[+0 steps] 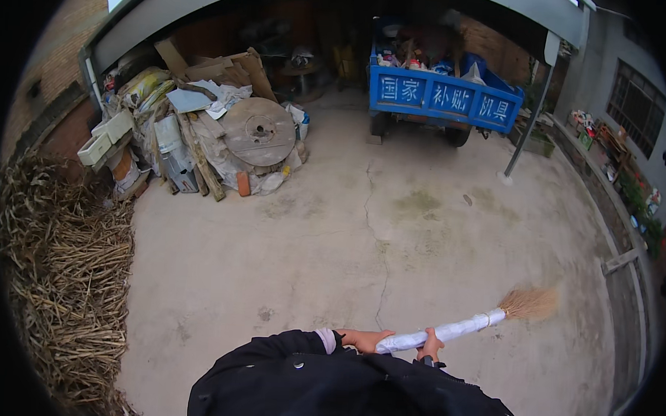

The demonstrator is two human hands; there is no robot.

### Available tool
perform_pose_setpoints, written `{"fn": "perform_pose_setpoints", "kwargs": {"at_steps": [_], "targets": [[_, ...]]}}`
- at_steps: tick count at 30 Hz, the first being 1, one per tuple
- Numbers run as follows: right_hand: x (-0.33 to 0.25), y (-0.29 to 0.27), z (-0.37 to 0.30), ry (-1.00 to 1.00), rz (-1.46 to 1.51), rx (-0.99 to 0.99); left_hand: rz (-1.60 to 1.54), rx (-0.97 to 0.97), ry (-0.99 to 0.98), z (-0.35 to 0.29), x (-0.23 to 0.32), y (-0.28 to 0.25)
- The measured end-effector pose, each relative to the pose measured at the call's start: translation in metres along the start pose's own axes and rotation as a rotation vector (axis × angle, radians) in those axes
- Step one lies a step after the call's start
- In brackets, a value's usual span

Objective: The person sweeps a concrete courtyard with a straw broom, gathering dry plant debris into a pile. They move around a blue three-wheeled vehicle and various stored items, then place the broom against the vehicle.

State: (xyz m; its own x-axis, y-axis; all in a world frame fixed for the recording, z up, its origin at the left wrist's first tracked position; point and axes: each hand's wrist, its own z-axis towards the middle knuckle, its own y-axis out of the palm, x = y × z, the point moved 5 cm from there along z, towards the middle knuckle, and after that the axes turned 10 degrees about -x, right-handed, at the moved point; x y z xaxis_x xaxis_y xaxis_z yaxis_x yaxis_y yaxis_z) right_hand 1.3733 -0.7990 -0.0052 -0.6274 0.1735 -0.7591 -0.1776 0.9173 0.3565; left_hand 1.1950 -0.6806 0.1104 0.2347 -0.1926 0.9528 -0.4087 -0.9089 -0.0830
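Observation:
Across the front of my body lies a broom (pixel 458 330), its thick handle wrapped in white material and its tan bristles (pixel 529 302) fanning out to the right. My left hand (pixel 366 340) is closed round the left end of the handle. Farther along, nearer the handle's middle, my right hand (pixel 431 346) grips it, with the thumb on top. The broom slants so that its bristle end lies farther from me than the held end. A tie circles the wrap near the bristles, which look slightly blurred.
Dry stalks (pixel 69 286) are heaped along the left. Beyond them stands a pile with cardboard, wood, buckets and a round wooden reel (pixel 259 132). A loaded blue trailer (pixel 442 101) is at the back, near a metal post (pixel 530 116). A low wall (pixel 593 197) runs along the right.

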Motion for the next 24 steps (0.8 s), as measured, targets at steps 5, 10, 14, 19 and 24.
{"fn": "perform_pose_setpoints", "kwargs": {"at_steps": [5, 10, 14, 19, 24], "targets": [[-0.064, 0.087, 0.143, 0.041, -0.050, 0.017, 0.094, 0.077, 0.028, 0.071, 0.020, -0.156], [-0.152, 0.191, 0.237, -0.078, -0.094, -0.082, -0.079, 0.126, -0.181, 0.107, 0.058, -0.280], [-0.217, 0.291, 0.303, -0.213, -0.152, -0.221, 0.432, 0.416, 0.195, 0.125, 0.097, -0.388], [-0.305, 0.418, 0.374, -0.434, -0.206, -0.403, -0.186, 0.332, 0.131, 0.164, 0.086, -0.517], [-0.407, 0.519, 0.453, -0.526, -0.344, -0.760, 0.052, 0.601, 0.277, 0.214, 0.153, -0.684]]}}
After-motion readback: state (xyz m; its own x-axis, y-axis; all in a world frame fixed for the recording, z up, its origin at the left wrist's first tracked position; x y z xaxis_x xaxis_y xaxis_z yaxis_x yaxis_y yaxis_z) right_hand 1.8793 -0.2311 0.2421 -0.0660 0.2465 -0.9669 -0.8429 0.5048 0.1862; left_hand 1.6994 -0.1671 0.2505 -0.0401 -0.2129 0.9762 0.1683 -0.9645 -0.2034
